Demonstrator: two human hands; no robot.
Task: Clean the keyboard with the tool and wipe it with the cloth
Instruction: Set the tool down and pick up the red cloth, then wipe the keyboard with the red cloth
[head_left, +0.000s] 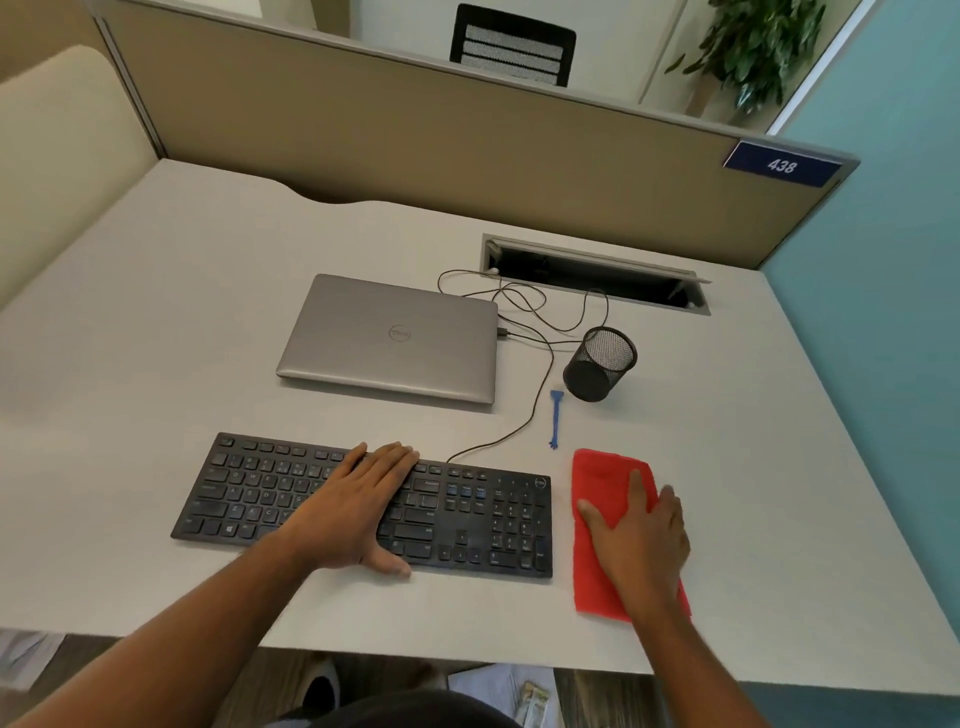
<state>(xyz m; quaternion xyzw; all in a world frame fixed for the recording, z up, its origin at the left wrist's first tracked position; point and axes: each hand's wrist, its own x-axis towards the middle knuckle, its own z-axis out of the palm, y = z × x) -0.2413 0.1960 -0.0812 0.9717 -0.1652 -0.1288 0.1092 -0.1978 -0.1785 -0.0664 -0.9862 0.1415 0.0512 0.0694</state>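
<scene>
A black keyboard lies near the front edge of the grey desk. My left hand rests flat on its middle, fingers straight. To the right of the keyboard lies a folded red cloth. My right hand presses flat on the cloth with spread fingers. A thin blue cleaning tool lies on the desk just beyond the cloth, untouched.
A shut silver laptop sits behind the keyboard. A black mesh pen cup stands to its right, next to the tool. Thin black cables run to a cable slot at the back. A beige partition bounds the desk.
</scene>
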